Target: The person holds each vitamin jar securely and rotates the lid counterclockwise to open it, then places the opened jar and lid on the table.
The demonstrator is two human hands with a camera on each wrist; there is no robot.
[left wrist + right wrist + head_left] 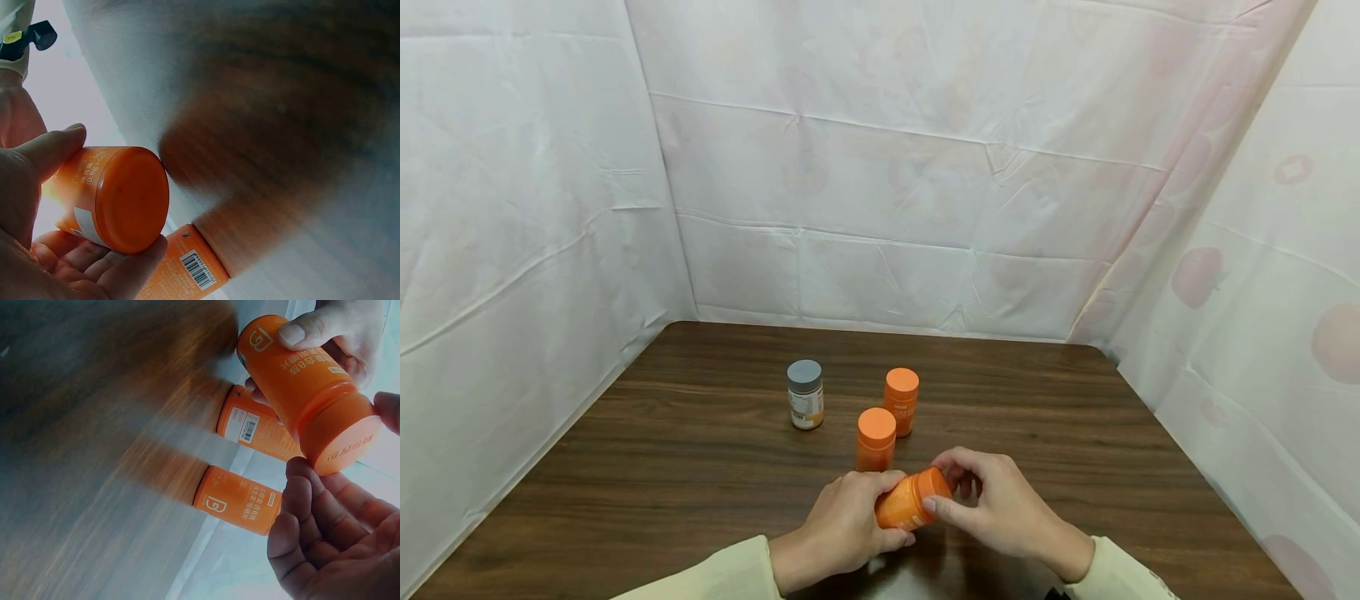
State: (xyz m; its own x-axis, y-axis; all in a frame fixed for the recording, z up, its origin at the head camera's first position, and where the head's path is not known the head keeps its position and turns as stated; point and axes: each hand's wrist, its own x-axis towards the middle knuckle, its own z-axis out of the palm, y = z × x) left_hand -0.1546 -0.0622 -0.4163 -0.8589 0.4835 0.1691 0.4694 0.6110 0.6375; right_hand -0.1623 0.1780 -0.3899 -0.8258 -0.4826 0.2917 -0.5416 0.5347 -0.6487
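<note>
A dark wood-grained table [647, 492] fills the corner before me, glossy enough to mirror what stands on it. Pale creased sheeting [880, 183] hangs on three sides, with faded reddish fruit-like prints on the right. Over the near part, the left hand [846, 512] grips a tilted orange bottle [901, 505] round its body, clear of the wood, while the right hand [992, 504] pinches its cap [934, 483] between thumb and fingers. Two more orange bottles [876, 446] [902, 404] stand just beyond; a grey-capped jar [806, 396] stands to their left. The left hand hides the nearer bottle's foot from above. Both sleeves [722, 573] are cut off below, and the jar's lettering is too small to read.
</note>
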